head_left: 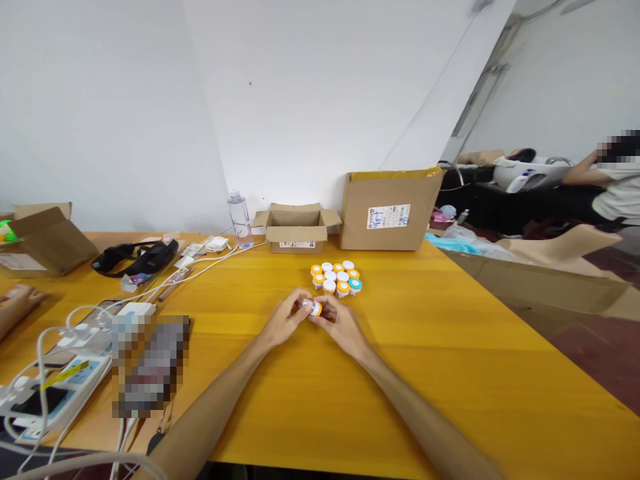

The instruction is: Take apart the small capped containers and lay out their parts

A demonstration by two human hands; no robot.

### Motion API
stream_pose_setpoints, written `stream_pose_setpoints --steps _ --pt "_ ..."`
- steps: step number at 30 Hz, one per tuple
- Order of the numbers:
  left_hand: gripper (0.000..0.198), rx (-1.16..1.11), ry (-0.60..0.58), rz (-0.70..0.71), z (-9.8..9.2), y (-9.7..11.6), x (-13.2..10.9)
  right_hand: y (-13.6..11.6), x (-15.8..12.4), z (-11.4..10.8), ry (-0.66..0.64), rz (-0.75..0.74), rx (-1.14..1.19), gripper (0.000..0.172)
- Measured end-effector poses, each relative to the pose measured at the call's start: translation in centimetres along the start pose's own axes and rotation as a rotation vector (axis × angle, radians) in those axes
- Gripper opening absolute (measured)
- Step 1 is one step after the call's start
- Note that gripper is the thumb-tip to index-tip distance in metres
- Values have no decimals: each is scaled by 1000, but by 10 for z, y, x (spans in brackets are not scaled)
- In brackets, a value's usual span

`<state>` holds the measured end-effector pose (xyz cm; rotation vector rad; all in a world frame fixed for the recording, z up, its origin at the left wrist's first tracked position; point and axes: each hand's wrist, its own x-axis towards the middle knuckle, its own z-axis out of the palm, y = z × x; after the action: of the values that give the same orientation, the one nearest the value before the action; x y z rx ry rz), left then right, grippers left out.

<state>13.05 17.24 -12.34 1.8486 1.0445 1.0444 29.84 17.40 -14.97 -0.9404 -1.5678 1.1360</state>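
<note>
Between both hands, over the middle of the table, is a small clear jar (311, 307) with an orange-rimmed cap, tilted on its side. The fingers of my left hand (287, 320) are closed around its clear body. At the capped end, my right hand (343, 325) grips with thumb and fingers. Just beyond the hands stands a tight cluster of similar small jars (336, 277). Their caps are white, orange with white centres, and one is teal. The fingers partly hide the held jar.
An open cardboard box (295, 233) and a large closed carton (390, 210) stand by the wall, with a water bottle (241, 220). Power strips (75, 387), cables, a pixelated item (155, 367) and a black strap (135, 257) lie left. Another person's hand (23, 297) rests far left; someone sits right.
</note>
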Motion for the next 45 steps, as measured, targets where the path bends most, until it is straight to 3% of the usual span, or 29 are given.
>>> stream_pose_setpoints --steps 8,17,24,30,38,45 --pt "40 128 65 -88 2 -5 3 -4 -3 1 -21 -31 -51 24" --pt "33 -28 -46 -7 -2 -1 1 -1 -1 1 -2 -21 -34 28" --pt "37 74 6 -89 -1 -2 2 -4 -3 2 -14 -20 -56 27" --pt "38 -18 -54 -23 -3 -3 1 -4 -2 1 13 -3 -48 28" --pt "43 120 37 -78 -3 -4 4 -2 -3 1 -9 -17 -97 24" --pt "41 41 49 -65 -5 -5 5 0 -1 1 -5 7 -53 26"
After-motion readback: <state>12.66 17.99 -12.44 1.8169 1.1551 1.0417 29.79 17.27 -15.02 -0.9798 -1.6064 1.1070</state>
